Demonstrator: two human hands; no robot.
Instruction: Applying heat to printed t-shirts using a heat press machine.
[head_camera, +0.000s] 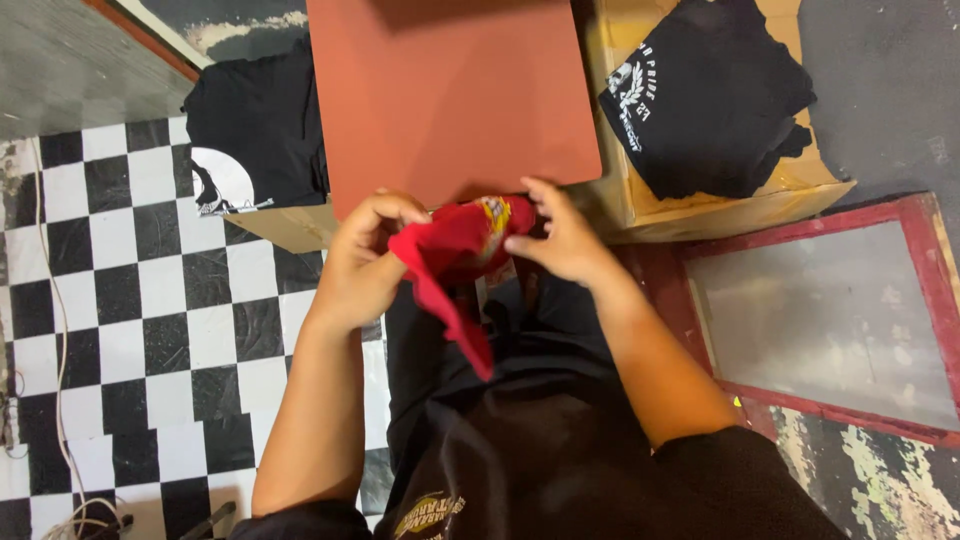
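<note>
Currently | red cloth, mid-frame: light, limp, drapes loose | left hand pinches its left edge | right hand pinches its right end | best held by edges

Head view, looking down. Left hand and right hand: both pinching a crumpled red cloth, with a yellow printed patch near the right fingers and a loose end hanging toward the lap. Reddish-brown flat board: just beyond the hands. Black folded shirts with white print: left of the board. Cardboard box: right of the board, carrying a black printed garment pile. Red-framed screen: near right, on the floor. Black-and-white checkered floor: left.
</note>
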